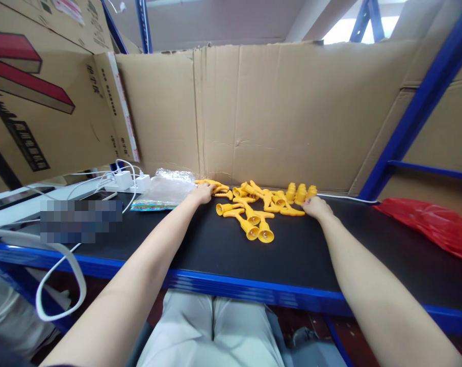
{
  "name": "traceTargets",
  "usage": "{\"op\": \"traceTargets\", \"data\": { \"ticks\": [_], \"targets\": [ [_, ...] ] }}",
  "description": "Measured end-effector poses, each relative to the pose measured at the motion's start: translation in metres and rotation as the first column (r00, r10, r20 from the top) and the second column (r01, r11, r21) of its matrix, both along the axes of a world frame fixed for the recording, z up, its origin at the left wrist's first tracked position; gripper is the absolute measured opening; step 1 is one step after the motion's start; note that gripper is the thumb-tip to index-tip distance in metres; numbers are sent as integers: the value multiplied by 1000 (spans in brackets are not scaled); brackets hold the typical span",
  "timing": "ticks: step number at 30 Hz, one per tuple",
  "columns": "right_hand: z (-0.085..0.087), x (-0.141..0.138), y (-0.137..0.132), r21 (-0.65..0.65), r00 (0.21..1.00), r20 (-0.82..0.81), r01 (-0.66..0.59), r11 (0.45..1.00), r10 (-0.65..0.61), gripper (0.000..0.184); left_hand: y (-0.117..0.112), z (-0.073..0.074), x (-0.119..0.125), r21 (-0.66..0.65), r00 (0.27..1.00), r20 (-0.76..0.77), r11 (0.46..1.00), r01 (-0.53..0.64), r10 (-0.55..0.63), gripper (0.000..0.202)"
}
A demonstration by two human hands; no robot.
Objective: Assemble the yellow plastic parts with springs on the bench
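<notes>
My left hand [204, 193] reaches to the left end of a pile of yellow plastic parts, its fingers closed on a yellow curved handle [211, 182] that shows past them. My right hand [316, 208] is at the pile's right end. Its fingers are closed at the foot of a yellow ribbed cap [311, 191], partly hidden by the hand. Two more ribbed caps, a near one [300, 194] and a farther one [290, 192], stand upright beside it. Between my hands lie several yellow pieces with curved handles and flared cups [265, 234], some cups facing me.
A clear plastic bag [165, 187] lies left of my left hand. White chargers [123, 179] with cables sit farther left. A red plastic bag [430, 227] is at the right. Cardboard [292, 112] walls the back, and a blue metal rail [254, 285] edges the black tabletop [215, 255].
</notes>
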State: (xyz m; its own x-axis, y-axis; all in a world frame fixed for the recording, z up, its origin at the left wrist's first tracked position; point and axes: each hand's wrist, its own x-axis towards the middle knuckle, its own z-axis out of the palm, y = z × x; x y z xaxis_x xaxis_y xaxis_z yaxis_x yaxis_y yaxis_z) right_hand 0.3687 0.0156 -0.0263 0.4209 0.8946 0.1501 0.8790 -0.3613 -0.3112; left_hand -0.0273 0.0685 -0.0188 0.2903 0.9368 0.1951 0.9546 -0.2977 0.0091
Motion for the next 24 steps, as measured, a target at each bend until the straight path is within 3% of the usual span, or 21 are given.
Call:
{"op": "traceTargets", "data": {
  "ticks": [5,9,13,19,24],
  "targets": [
    [-4,4,5,-5,1000,11,7,1000,-7,38,9,2,1,-46,999,5,998,-33,34,48],
    [-4,3,5,-15,1000,25,4,1000,-4,38,1,5,11,-8,999,9,999,-46,46,48],
    [-1,0,1,-15,1000,7,8,1000,-8,37,-4,4,17,100,998,-32,994,50,-47,59],
    [0,0,0,-10,1000,-13,9,1000,-10,36,15,-1,24,15,992,-12,991,130,-129,48],
    [1,-2,-1,-5,1000,-11,2,1000,-2,37,16,-2,32,98,999,13,994,44,-46,38]
  ]
}}
